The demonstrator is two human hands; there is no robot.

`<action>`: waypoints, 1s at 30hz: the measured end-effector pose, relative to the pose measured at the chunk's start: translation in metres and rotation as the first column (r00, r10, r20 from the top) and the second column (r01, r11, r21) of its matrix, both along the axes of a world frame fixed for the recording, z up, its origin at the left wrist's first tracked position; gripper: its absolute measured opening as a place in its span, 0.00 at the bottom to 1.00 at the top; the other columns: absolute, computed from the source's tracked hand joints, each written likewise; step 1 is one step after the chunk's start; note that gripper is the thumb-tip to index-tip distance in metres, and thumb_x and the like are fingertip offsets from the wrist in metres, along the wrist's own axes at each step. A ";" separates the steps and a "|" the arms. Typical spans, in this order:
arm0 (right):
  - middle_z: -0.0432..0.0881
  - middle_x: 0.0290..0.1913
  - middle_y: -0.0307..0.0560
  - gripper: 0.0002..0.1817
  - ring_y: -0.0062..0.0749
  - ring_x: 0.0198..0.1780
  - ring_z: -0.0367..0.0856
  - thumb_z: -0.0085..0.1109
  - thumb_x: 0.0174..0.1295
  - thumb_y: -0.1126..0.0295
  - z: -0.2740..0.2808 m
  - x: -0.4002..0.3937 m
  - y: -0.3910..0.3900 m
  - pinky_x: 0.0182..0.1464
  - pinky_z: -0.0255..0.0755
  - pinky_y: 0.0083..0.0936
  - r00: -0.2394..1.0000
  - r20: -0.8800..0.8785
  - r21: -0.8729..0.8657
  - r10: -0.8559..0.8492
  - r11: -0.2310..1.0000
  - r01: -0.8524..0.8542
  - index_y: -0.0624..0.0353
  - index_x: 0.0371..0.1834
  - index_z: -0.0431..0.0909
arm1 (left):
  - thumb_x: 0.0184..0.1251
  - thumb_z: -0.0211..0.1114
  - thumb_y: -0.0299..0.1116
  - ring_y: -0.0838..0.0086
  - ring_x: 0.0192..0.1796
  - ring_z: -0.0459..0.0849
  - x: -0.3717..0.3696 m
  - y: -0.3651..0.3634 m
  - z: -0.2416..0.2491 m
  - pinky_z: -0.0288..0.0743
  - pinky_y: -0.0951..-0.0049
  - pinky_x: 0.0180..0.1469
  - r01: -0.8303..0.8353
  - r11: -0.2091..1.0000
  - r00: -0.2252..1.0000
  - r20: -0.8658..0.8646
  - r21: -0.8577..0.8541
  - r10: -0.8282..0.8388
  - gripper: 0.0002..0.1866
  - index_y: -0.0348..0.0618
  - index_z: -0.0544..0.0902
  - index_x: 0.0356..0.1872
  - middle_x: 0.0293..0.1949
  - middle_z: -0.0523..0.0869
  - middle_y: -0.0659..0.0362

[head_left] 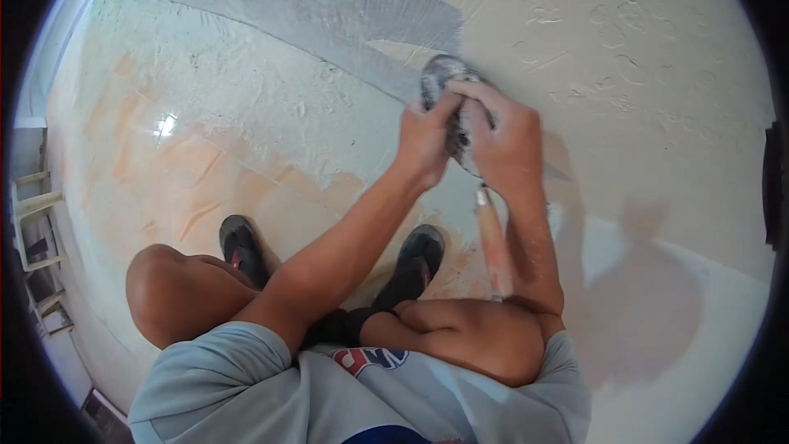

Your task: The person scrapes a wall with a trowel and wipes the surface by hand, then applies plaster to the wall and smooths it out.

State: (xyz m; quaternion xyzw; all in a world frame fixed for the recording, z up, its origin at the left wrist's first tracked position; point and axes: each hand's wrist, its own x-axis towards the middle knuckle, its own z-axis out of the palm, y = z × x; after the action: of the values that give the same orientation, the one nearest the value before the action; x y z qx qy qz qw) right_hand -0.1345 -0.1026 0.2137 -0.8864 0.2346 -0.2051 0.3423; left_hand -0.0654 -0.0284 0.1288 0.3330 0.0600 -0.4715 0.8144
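Observation:
Both of my hands meet on a dark oval pad-like piece (pixel 439 71) speckled with white, just in front of the pale wall. My left hand (pixel 423 138) closes on its left side, with the thumb pointing up. From the right, my right hand (pixel 503 127) wraps over it, its fingers reaching across the top near my left thumb. The piece's exact kind cannot be made out. Beneath my right hand, a trowel's wooden handle (pixel 492 247) with a metal ferrule points down beside my forearm; much of the tool is hidden behind the hands.
A smooth grey coated patch (pixel 329 0) covers part of the wall, and raised marks dot the surface at right. The floor (pixel 181 164) has white smears and orange stains. My shoes (pixel 421 255) stand below. A wooden frame (pixel 37 205) leans at far left.

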 end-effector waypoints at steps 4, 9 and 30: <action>0.90 0.43 0.63 0.13 0.61 0.46 0.91 0.55 0.73 0.74 -0.013 0.017 -0.001 0.48 0.84 0.41 0.999 -0.015 -0.030 0.033 0.999 -0.033 0.59 0.51 0.91 | 0.83 0.63 0.37 0.73 0.47 0.91 0.013 0.006 -0.014 0.87 0.69 0.46 -0.004 1.000 1.000 -0.018 -0.024 0.004 0.12 0.40 0.81 0.56 0.47 0.89 0.58; 0.90 0.42 0.64 0.13 0.61 0.46 0.91 0.55 0.73 0.73 0.000 -0.001 0.004 0.47 0.83 0.42 0.999 0.001 0.013 -0.034 0.999 0.034 0.58 0.51 0.91 | 0.79 0.68 0.36 0.79 0.33 0.86 0.002 0.002 -0.001 0.79 0.75 0.32 0.000 0.999 1.000 0.008 0.051 -0.001 0.11 0.39 0.84 0.49 0.36 0.88 0.61; 0.92 0.45 0.61 0.13 0.58 0.49 0.92 0.55 0.74 0.74 -0.013 0.020 0.005 0.51 0.84 0.39 0.999 -0.034 0.017 -0.006 1.000 0.007 0.59 0.51 0.91 | 0.80 0.70 0.38 0.78 0.35 0.87 0.014 0.002 -0.022 0.79 0.75 0.32 -0.043 0.997 0.999 -0.018 0.064 0.044 0.11 0.41 0.85 0.49 0.37 0.89 0.62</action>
State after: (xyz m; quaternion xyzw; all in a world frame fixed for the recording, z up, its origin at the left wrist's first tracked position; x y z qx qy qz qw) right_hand -0.1141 -0.0979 0.2004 -0.8860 0.2450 -0.1894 0.3452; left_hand -0.0515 -0.0264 0.1067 0.3527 0.0899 -0.4549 0.8128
